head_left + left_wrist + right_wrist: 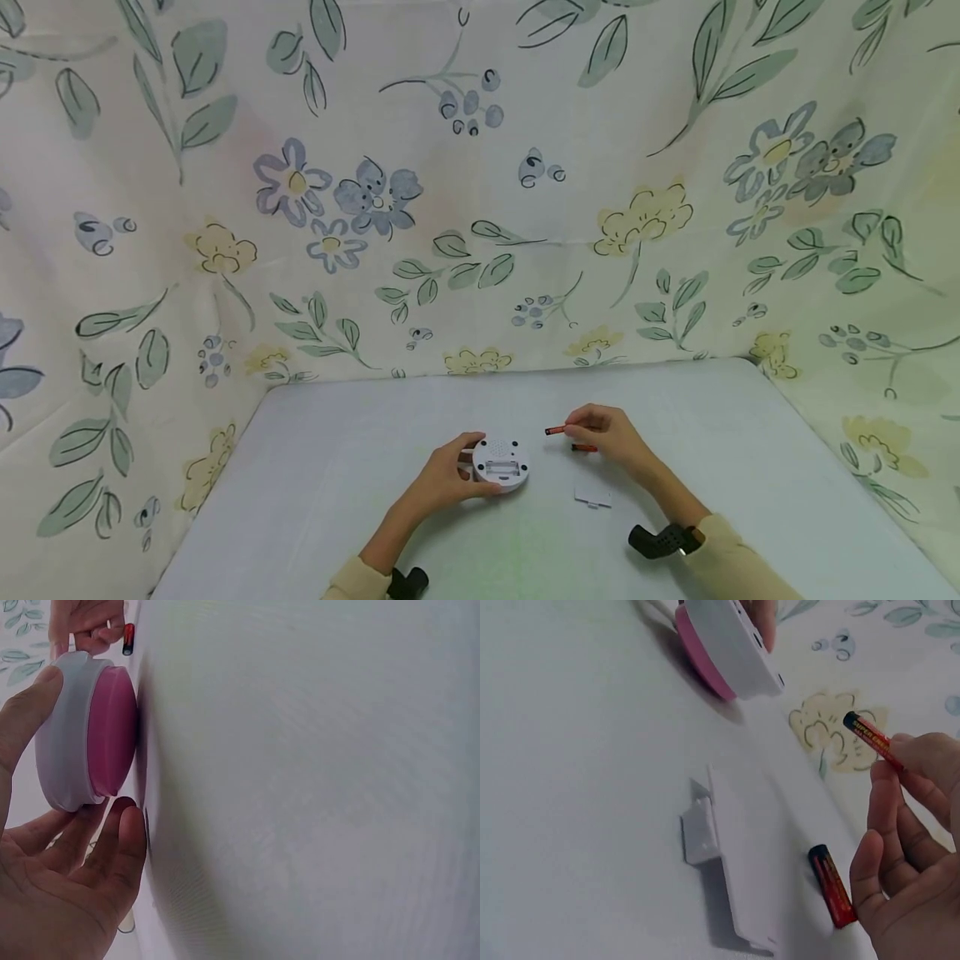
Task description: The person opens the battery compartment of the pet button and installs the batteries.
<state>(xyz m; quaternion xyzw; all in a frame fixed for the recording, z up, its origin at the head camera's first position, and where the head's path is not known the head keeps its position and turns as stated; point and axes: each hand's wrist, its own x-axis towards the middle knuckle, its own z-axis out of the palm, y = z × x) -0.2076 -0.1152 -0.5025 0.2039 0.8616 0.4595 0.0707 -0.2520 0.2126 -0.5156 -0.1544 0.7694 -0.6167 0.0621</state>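
Note:
My left hand [441, 478] grips a round white device with a pink side [112, 731] by its edges, thumb on one side and fingers on the other. Its uncovered battery compartment [502, 468] faces up, with small holes and dark feet around it. Between thumb and fingertips, my right hand [613, 435] pinches a red and black battery [871, 738] above the table, to the right of the device. A second such battery [832, 886] lies on the table just below that hand. Nearer the front is the white battery cover [746, 862], its tab showing.
The white table [360, 425] carries these things near its middle. Flower-patterned cloth [450, 183] hangs behind the table and along both sides. A black wrist camera [660, 542] sits at the right cuff, and another [408, 583] at the left.

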